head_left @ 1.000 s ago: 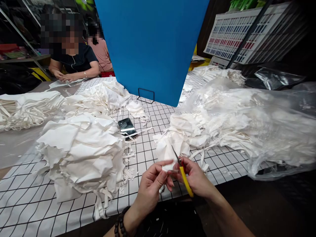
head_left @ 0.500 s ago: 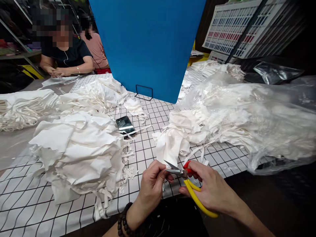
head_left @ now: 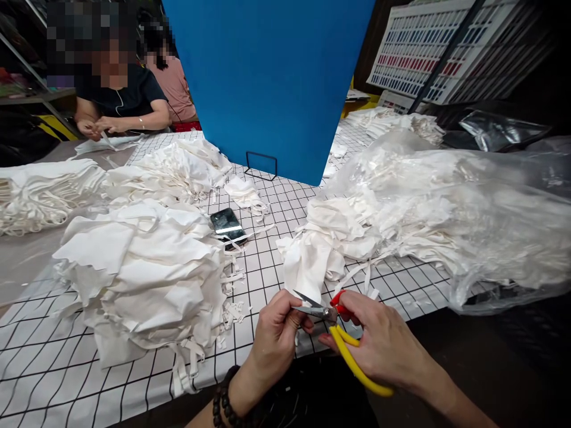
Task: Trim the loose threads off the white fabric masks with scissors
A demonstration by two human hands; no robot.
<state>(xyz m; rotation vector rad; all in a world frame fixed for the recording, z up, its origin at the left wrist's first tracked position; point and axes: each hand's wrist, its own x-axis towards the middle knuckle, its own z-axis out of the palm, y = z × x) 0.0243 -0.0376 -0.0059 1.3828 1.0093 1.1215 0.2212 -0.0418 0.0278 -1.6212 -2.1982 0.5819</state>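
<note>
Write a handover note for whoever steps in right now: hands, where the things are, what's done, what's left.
Right hand: grips the yellow-handled snips, blades open.
Left hand: pinches something small at the blade tips; what it is cannot be told.
White fabric piece lies just beyond the hands, at the front of the pile spilling from the clear plastic bag.
Stacked pile of white fabric pieces sits to the left, with loose strip offcuts beside it.
Smartphone lies mid-table.
Done: probably the left stack.
Left: seemingly the bagged pile.
</note>
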